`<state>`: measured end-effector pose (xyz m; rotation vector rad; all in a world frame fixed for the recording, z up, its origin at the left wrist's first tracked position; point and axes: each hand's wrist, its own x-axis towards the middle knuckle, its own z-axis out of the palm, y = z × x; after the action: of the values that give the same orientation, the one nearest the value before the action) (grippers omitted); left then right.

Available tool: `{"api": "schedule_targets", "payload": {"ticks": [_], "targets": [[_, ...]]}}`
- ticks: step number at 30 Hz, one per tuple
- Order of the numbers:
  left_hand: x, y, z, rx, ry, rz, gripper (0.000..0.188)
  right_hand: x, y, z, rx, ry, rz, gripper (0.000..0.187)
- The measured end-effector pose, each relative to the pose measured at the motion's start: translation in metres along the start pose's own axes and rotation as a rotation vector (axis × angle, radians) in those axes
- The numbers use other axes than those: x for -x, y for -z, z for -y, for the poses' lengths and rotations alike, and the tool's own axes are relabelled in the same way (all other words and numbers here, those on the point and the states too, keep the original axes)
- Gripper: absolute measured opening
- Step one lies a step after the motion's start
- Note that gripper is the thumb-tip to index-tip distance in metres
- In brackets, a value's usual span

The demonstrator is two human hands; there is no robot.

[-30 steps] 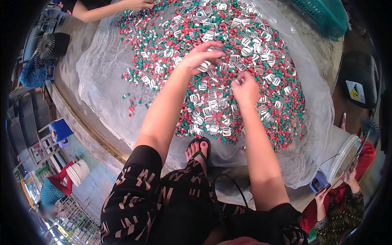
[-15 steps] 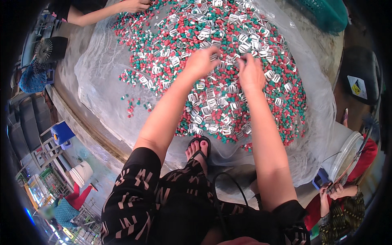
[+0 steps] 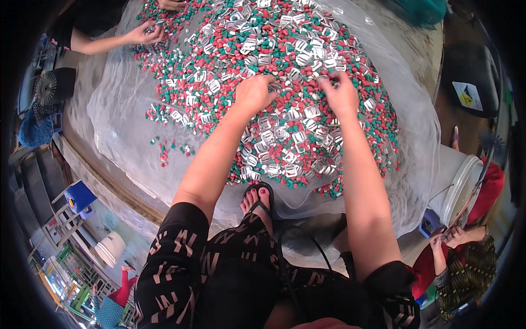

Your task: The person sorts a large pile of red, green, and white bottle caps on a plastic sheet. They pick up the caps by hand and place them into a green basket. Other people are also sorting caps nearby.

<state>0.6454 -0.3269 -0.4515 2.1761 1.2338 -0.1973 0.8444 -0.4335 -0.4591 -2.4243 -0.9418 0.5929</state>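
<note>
A wide heap of small red and green pebble-like pieces (image 3: 366, 116) lies before me, with many silver metal strap buckles (image 3: 298, 137) mixed in. Over its middle, my left hand (image 3: 254, 94) has its fingers curled round a metal buckle (image 3: 275, 86) at the fingertips, partly hidden. To the right, just above the heap, my right hand (image 3: 342, 96) holds thumb and forefinger apart, with nothing plainly between them; its other fingers are bent and slightly blurred.
A pale mesh sheet (image 3: 118, 131) lies under the heap. Another person's hand (image 3: 147, 34) works at the upper left. At right stand a white bucket (image 3: 457, 183), a black container (image 3: 466, 71) and a seated person (image 3: 466, 263). A teal basket (image 3: 422, 11) is at the top.
The view has shifted, so the heap appears lower and further left. My hands have moved slightly apart. A second hand of the other person now shows at the upper left.
</note>
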Motion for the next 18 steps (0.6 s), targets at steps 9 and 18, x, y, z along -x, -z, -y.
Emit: {"api": "schedule_targets", "payload": {"ticks": [9, 18], "targets": [[0.015, 0.023, 0.013, 1.326, -0.046, 0.306, 0.023, 0.003, 0.051, -0.040, -1.339, -0.478, 0.080, 0.011], [0.019, -0.040, -0.065, 0.081, -0.279, -0.016, 0.024, 0.003, 0.042, -0.050, 0.008, 0.038, -0.074, 0.029]]}}
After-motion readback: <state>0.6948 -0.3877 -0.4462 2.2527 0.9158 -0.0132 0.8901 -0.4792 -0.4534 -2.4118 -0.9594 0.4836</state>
